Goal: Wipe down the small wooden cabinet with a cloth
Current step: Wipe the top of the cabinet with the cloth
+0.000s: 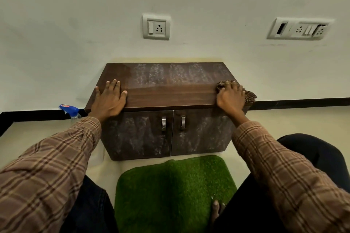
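Note:
A small dark wooden cabinet (166,81) with two doors and metal handles stands on the floor against the white wall. White dusty smears cover the back part of its top and both doors; the front strip of the top looks clean. My left hand (108,98) lies flat, fingers spread, on the top's front left corner. My right hand (231,96) presses a brown checked cloth (250,95) onto the top's front right corner; the cloth sticks out past the fingers and over the right edge.
A spray bottle with a blue head (70,110) stands on the floor left of the cabinet. A green grass-like mat (170,191) lies in front of it, between my knees. Two socket plates (156,27) (300,28) sit on the wall above.

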